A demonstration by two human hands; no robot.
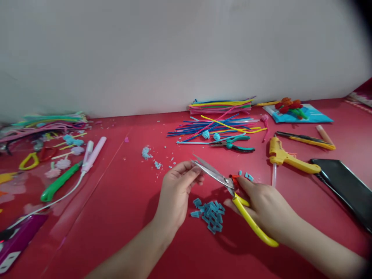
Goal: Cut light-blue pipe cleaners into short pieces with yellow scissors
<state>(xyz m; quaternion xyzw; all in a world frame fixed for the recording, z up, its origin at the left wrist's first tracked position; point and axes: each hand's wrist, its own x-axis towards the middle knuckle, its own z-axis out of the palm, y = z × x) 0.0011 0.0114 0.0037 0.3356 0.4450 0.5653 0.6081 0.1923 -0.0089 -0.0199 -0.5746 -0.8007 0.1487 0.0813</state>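
My right hand (266, 203) is wrapped round a pair of scissors (212, 173) with a yellow handle and a red part by the pivot. Its blades are parted and point left toward my left hand (180, 184). The fingers of that hand are pinched together close to the blade tips, and whatever they hold is too small or hidden to make out. Below the scissors lies a pile of short blue fuzzy pieces (213, 215). A few more blue pieces (248, 176) lie just beyond my right hand. Light blue fluff (146, 152) is scattered past my left hand.
Pipe cleaners (221, 106) lie along the wall, with pliers (232, 144) before them. To the right are a yellow glue gun (290, 157), a utility knife (308, 139) and a phone (345, 190). A pink corded tool (94, 155) and green-handled tool (59, 184) lie left.
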